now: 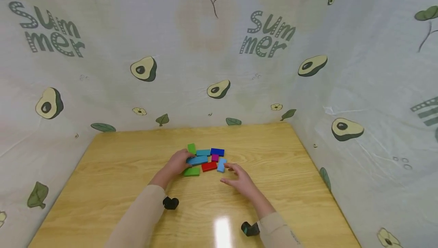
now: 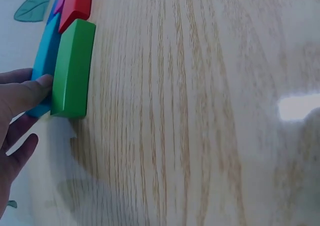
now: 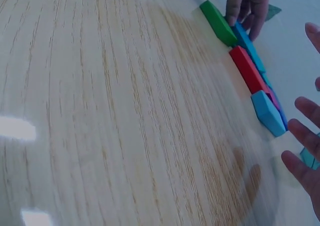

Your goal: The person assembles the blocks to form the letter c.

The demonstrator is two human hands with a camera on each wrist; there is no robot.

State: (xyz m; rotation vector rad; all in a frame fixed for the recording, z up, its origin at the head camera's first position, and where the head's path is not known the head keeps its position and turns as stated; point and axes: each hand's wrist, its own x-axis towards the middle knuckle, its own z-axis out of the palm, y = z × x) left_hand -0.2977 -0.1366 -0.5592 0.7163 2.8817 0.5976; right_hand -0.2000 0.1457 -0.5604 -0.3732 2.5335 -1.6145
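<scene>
My left hand (image 1: 178,162) pinches the end of a long blue block (image 1: 200,160) between thumb and fingers, as the left wrist view shows from close by. A green block (image 2: 75,68) lies right beside that blue block, on the near side. My right hand (image 1: 241,181) has its fingers spread and bent slightly, with nothing between them. Its fingertips are near a light blue block (image 1: 221,165) at the right end of the group. A red block (image 3: 246,68) sits between the green and light blue blocks. Behind it is a small magenta block (image 1: 215,158).
Farther back lie another green block (image 1: 191,148), a teal block (image 1: 203,152) and a dark blue block (image 1: 217,152). All are on a wooden table (image 1: 113,187). A white cloth (image 1: 171,100) printed with avocados hangs behind and at the sides.
</scene>
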